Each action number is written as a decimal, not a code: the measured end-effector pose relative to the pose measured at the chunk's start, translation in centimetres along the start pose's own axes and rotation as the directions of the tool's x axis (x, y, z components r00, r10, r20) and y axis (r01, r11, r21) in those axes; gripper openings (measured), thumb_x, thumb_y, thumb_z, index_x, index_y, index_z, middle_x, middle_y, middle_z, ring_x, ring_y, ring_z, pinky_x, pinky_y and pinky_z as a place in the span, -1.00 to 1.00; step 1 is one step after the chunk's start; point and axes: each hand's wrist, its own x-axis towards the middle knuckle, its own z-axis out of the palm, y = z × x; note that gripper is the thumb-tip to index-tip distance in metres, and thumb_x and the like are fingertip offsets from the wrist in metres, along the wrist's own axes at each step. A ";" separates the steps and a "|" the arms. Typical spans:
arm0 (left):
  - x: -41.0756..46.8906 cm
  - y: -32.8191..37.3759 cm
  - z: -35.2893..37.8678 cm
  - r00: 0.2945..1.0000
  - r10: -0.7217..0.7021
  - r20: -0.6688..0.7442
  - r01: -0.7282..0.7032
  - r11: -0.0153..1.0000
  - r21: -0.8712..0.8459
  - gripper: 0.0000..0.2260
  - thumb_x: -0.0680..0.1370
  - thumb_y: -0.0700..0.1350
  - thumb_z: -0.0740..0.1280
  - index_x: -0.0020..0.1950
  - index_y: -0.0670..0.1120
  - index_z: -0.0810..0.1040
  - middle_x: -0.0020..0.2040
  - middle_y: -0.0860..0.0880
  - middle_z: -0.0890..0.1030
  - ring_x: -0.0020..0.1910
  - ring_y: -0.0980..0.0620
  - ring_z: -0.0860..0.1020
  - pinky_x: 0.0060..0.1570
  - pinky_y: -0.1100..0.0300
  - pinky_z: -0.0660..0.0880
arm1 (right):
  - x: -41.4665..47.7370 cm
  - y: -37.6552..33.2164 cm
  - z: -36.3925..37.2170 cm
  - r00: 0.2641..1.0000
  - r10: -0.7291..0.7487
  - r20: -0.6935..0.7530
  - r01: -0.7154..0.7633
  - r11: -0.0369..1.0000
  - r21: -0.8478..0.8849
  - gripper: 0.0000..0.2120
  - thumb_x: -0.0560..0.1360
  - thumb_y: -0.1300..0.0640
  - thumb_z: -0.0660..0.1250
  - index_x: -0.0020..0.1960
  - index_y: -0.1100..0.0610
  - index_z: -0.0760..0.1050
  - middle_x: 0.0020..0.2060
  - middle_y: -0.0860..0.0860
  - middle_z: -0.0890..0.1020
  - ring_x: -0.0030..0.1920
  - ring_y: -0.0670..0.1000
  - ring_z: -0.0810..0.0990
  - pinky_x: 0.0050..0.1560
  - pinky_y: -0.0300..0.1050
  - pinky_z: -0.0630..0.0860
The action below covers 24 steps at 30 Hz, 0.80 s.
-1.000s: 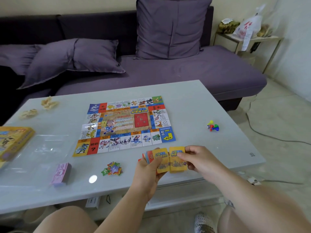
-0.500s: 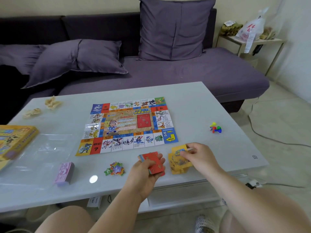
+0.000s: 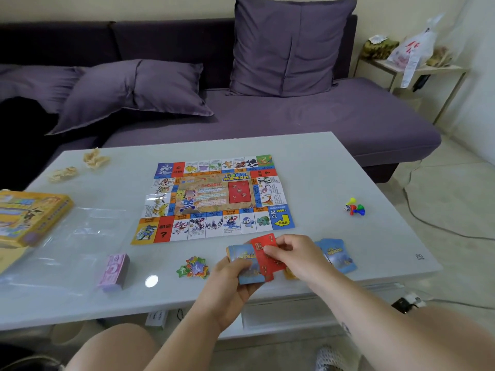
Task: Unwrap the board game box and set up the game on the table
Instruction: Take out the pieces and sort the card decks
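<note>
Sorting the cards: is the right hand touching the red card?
Touching. Head view: the right hand pinches the red card at its edge.

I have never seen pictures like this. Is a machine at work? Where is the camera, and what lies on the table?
No machine: a person wears a camera on the head, looking down at their own hands. The left hand holds a stack of blue cards; the right hand pinches a red card over it. On the table lie the game board, more blue cards, pink play money, star tokens, coloured pawns with a die, the yellow box and clear wrap.
</note>
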 end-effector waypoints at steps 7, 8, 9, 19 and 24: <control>-0.5 1.5 -3.1 0.975 0.107 -0.193 -0.099 0.994 0.047 -0.85 0.56 -0.39 0.18 0.02 -0.18 0.45 -0.02 -0.20 0.64 -0.06 -0.11 0.62 -0.14 0.05 0.61 | 0.8 0.1 2.9 0.987 -0.006 -0.159 -0.027 0.979 -0.201 -0.54 0.45 -0.01 0.41 0.30 0.08 0.44 -0.04 -0.07 0.59 0.01 -0.07 0.56 -0.02 -0.24 0.43; -0.5 1.6 -3.3 0.973 0.112 -0.203 -0.101 0.993 0.062 -0.86 0.55 -0.39 0.21 0.02 -0.19 0.46 -0.04 -0.20 0.64 -0.09 -0.10 0.64 -0.17 0.07 0.62 | 0.6 0.0 3.1 0.980 -0.046 -0.191 -0.005 0.966 -0.259 -0.51 0.46 -0.04 0.39 0.33 0.07 0.42 0.02 -0.07 0.57 0.07 -0.07 0.53 0.04 -0.22 0.40; -0.6 1.7 -3.3 0.972 0.112 -0.208 -0.099 0.992 0.074 -0.87 0.53 -0.39 0.24 0.01 -0.20 0.46 -0.08 -0.20 0.65 -0.14 -0.09 0.65 -0.21 0.10 0.62 | 0.3 -0.2 3.2 0.975 -0.086 -0.203 0.027 0.961 -0.277 -0.53 0.46 -0.07 0.38 0.32 0.06 0.42 0.04 -0.08 0.55 0.09 -0.07 0.51 0.07 -0.21 0.39; -1.0 0.9 -1.2 0.997 0.066 0.034 -0.065 0.997 -0.034 -0.83 0.59 -0.35 0.12 0.09 -0.28 0.48 -0.15 -0.21 0.68 -0.21 -0.13 0.68 -0.34 0.14 0.59 | -1.2 -0.7 1.7 0.998 0.033 0.050 -0.037 0.996 0.076 -0.88 0.47 0.04 0.41 -0.22 0.03 0.60 -0.41 -0.14 0.60 -0.44 -0.23 0.49 -0.37 -0.34 0.38; -0.1 -0.2 0.4 0.993 0.117 0.011 -0.118 0.988 0.097 -0.79 0.55 -0.33 0.23 0.18 -0.20 0.47 -0.01 -0.20 0.67 -0.06 -0.20 0.65 -0.06 -0.07 0.61 | -1.9 0.0 0.1 0.999 0.032 0.018 -0.033 0.997 0.067 -0.78 0.51 0.05 0.35 -0.21 0.17 0.60 -0.49 -0.07 0.51 -0.43 -0.09 0.43 -0.34 -0.21 0.40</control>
